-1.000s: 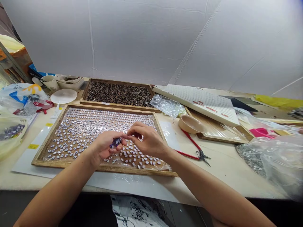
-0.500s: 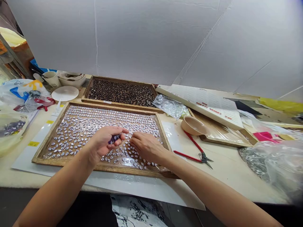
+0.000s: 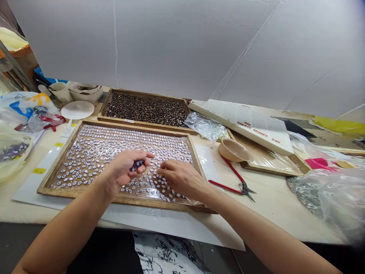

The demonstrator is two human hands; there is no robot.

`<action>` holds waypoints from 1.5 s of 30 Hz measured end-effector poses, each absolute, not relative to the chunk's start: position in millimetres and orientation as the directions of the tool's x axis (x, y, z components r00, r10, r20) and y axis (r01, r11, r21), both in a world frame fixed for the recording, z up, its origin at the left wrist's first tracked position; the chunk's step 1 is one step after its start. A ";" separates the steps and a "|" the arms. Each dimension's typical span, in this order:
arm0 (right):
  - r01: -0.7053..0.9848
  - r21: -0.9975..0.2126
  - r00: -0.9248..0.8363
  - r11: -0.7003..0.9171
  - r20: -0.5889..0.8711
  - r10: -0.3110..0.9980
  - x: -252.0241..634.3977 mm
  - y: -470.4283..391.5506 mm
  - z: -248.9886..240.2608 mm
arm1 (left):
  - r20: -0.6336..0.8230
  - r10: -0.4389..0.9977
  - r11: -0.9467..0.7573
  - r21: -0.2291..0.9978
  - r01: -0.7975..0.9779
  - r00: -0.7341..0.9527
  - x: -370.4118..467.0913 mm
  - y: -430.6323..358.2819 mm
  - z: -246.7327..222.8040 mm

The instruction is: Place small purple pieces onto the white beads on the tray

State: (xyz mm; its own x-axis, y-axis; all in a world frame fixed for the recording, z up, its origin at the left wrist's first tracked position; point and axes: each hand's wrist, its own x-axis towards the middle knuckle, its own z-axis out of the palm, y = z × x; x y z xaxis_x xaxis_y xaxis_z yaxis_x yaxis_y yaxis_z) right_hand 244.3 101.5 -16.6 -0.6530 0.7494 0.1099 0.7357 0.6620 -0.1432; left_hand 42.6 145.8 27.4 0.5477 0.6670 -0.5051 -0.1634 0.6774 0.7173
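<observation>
A wooden-framed tray (image 3: 85, 201) covered in clear film carries many small pale leaf-shaped pieces (image 3: 81, 161), set in tidy rows at the back and looser toward the front. Over its middle, my left hand (image 3: 127, 167) is cupped around several small dark purple pieces (image 3: 137, 164), the palm turned inward. Just to the right, my right hand (image 3: 181, 178) hovers low above the tray, thumb and fingers brought together in a pinch. Whatever lies between those fingertips is hidden or too small to make out.
A second tray (image 3: 142, 125) with dark beads stands behind. Red-handled pliers (image 3: 243, 187) and a beige bowl (image 3: 232, 149) lie to the right, near a long white box (image 3: 242, 123). Plastic bags (image 3: 333, 201) crowd the right; a white plate (image 3: 77, 109) and a bag of purple pieces (image 3: 14, 152) sit left.
My right hand has shifted very slightly over the tray, its fingers still pinched. My left hand stays cupped on the purple pieces. The whole view has moved a little.
</observation>
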 end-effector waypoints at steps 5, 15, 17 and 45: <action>0.702 -0.342 -0.616 0.625 0.149 0.774 238.2 87.7 -8.6 | -0.502 0.680 0.664 0.731 -0.157 0.535 42.6 145.9 29.1; 0.656 -0.310 -0.696 0.688 0.104 0.711 224.0 89.0 -12.0 | -0.476 0.692 0.645 0.745 -0.170 0.543 42.7 146.5 24.0; 0.652 -0.303 -0.708 0.695 0.084 0.701 223.2 90.2 -12.8 | -0.472 0.693 0.644 0.745 -0.173 0.545 42.6 146.8 23.4; 0.766 -0.432 -0.525 0.476 0.008 0.851 208.3 88.3 -17.7 | -0.464 0.693 0.629 0.764 -0.148 0.552 42.8 145.4 23.2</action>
State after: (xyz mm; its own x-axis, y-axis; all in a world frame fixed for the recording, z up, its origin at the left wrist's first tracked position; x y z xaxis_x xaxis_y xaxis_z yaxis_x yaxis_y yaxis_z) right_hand 208.3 88.3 -17.7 -0.5249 0.8511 0.0078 0.7657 0.4762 -0.4323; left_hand 42.8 145.4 23.2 0.5517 0.6932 -0.4639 -0.1476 0.6285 0.7636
